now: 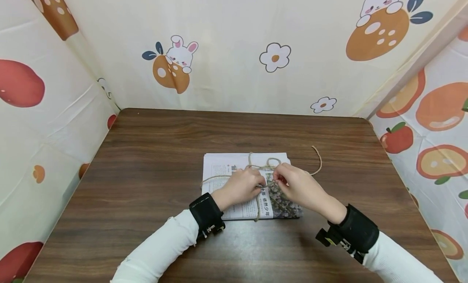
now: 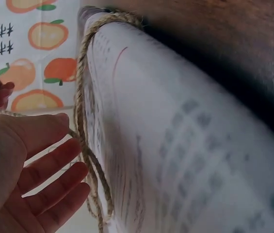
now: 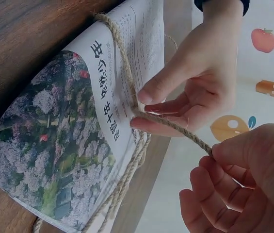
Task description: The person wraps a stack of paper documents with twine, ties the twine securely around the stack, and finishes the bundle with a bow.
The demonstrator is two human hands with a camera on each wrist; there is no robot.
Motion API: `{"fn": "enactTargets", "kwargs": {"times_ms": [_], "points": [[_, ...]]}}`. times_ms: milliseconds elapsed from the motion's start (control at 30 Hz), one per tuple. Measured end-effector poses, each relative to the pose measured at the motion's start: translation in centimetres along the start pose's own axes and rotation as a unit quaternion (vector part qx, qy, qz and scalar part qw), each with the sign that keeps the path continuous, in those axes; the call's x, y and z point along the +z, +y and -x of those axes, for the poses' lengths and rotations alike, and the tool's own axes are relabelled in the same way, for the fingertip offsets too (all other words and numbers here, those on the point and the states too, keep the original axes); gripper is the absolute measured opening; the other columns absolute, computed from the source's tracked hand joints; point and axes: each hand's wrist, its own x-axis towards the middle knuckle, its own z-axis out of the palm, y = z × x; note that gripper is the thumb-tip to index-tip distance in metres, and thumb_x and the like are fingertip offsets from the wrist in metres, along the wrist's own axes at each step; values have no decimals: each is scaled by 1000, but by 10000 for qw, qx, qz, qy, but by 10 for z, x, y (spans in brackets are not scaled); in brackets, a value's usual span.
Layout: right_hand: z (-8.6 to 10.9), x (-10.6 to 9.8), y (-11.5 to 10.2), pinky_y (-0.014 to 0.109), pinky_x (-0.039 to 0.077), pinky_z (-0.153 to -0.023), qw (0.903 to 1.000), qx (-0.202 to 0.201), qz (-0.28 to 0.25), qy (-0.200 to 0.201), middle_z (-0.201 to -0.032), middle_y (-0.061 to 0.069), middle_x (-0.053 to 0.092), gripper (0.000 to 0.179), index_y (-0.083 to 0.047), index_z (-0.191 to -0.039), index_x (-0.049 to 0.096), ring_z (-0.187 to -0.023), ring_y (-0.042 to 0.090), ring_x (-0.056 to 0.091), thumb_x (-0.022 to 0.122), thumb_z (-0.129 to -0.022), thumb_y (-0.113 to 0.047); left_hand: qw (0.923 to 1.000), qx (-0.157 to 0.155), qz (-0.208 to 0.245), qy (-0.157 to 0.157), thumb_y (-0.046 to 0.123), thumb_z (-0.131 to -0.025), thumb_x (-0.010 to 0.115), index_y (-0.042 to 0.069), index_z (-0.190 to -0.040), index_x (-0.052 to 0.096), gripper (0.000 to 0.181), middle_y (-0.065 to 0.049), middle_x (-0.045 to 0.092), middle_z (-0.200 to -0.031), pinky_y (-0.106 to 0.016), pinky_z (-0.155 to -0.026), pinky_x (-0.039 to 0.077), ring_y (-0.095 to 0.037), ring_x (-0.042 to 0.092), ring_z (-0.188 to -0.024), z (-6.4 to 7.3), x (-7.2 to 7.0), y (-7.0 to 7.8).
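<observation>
A folded stack of newspapers (image 1: 213, 165) lies on the table, bound lengthwise and crosswise with brown twine (image 3: 122, 53). Over the middle of the stack, my left hand (image 1: 243, 186) pinches the twine between thumb and finger where the strands cross, as the right wrist view shows. My right hand (image 1: 300, 184), to the right of it, pinches a taut length of twine (image 3: 183, 130) running from the left fingertips. A bow-like loop (image 1: 273, 160) lies behind the hands. One loose twine end (image 1: 319, 156) curls past the stack's right edge.
The brown wooden table (image 1: 153, 153) extends around the stack on all sides. A cream curtain (image 1: 226, 72) with printed rabbits and flowers hangs along the back edge. Fruit-printed cloths (image 1: 444, 128) border the left and right sides.
</observation>
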Motion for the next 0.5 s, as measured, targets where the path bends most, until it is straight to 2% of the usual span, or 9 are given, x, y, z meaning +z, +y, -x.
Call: {"fn": "enactTargets", "kwargs": {"times_ms": [200,400,500], "points": [[1,-1,10,23,44,-59,9999,90,11,48,-78,-6,53,14,-14,-83,54,-68,5,52,60,-82,-1,10000,-48,45,62,18,-81,66,21,-85,68,5,9,66,-86,-28,-65,44,-9,59,-81,2,2,0],[6,-1,44,30,47,-62,9979,631,97,103,-82,1,58,9,-10,-89,59,-72,14,58,60,-84,-4,9991,-36,395,135,15,-87,61,21,-85,67,8,9,66,-86,-34,-74,47,-6,59,-78,7,1,-1],[9,1,61,35,48,-65,9962,859,103,53,-84,4,60,8,-8,-92,61,-76,18,60,59,-86,-4,9990,-4,424,152,17,-89,60,20,-88,66,8,8,67,-88,-40,-81,47,-6,59,-77,9,-1,-1]]}}
